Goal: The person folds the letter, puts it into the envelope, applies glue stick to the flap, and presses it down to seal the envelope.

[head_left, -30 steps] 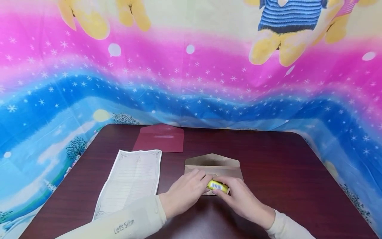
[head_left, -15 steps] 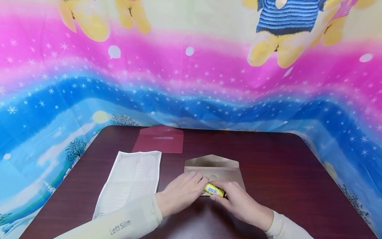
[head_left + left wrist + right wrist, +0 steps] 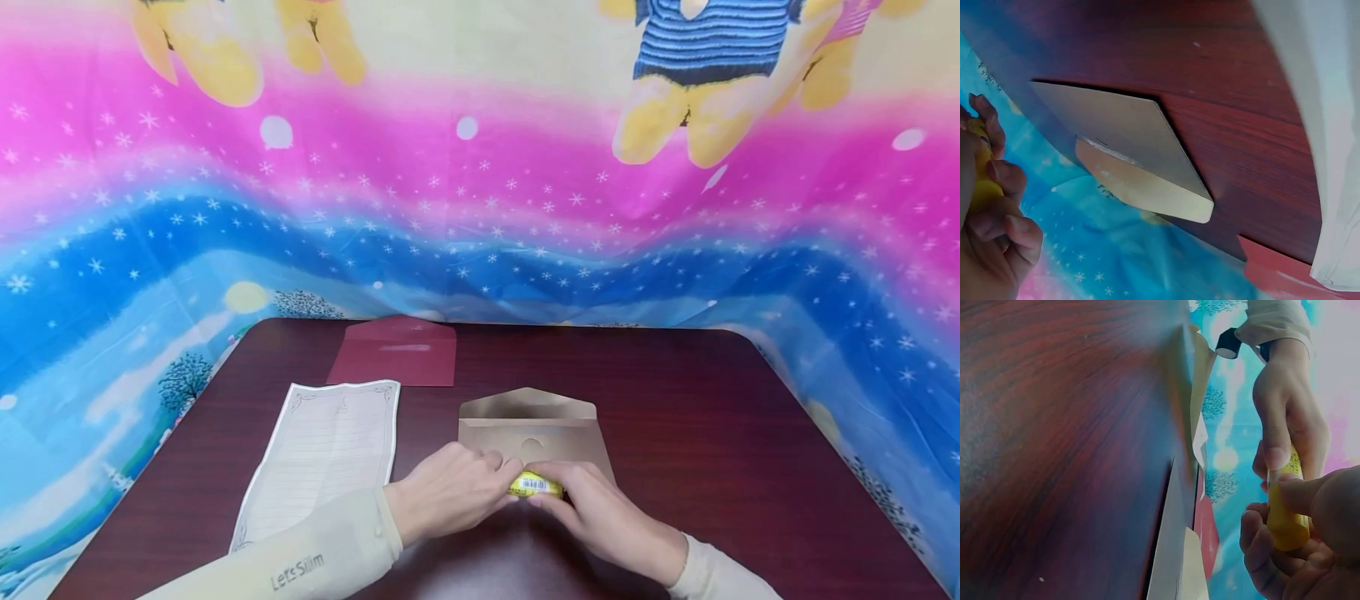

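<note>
My left hand (image 3: 457, 490) and right hand (image 3: 611, 510) meet around a small yellow glue stick (image 3: 536, 483) with a barcode label. The left fingers grip one end, and the right thumb and fingers hold the other end (image 3: 1288, 531). The stick is raised above the near edge of a tan envelope (image 3: 495, 433). That envelope lies on the table with its flap (image 3: 1154, 194) open and pointing away; a whitish streak runs along the fold in the left wrist view. Whether the stick's cap is on cannot be seen, as fingers cover the ends.
A red envelope (image 3: 397, 362) with a pale streak lies at the table's (image 3: 697, 417) far left, flap open. In front of it is a bordered, lined letter sheet (image 3: 322, 458), partly under the left sleeve (image 3: 330, 558). A printed cloth (image 3: 450, 208) hangs behind the table.
Both hands have drawn slightly nearer to the person with the glue stick, showing more of the tan envelope. The stick tilted, then came back closer to level.
</note>
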Demonstrator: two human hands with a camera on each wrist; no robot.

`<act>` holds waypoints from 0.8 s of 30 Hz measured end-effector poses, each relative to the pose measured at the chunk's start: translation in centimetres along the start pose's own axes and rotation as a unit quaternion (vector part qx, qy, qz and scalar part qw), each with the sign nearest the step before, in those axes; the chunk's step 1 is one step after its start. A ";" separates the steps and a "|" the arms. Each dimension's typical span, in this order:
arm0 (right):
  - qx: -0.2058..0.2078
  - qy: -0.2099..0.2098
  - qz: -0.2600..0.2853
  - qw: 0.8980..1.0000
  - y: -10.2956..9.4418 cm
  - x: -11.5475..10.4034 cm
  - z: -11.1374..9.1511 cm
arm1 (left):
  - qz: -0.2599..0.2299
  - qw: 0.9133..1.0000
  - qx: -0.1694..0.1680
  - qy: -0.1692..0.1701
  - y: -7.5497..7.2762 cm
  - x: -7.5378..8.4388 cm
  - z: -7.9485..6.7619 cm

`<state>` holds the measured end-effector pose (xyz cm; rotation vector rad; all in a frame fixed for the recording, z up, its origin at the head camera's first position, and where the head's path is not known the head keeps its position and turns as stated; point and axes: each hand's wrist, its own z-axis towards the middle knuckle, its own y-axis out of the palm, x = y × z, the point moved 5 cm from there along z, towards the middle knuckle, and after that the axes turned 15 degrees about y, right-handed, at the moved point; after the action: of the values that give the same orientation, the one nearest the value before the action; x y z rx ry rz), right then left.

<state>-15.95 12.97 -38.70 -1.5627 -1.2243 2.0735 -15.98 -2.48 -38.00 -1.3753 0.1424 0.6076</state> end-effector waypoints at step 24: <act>0.076 0.002 -0.051 0.996 -0.8 -0.5 -0.2 | 0.007 1.000 0.018 -0.004 -0.1 -0.7 0.8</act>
<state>-15.80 13.27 -37.78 -1.4062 -1.0935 2.0452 -16.66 -1.99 -37.44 -1.3388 0.1558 0.6187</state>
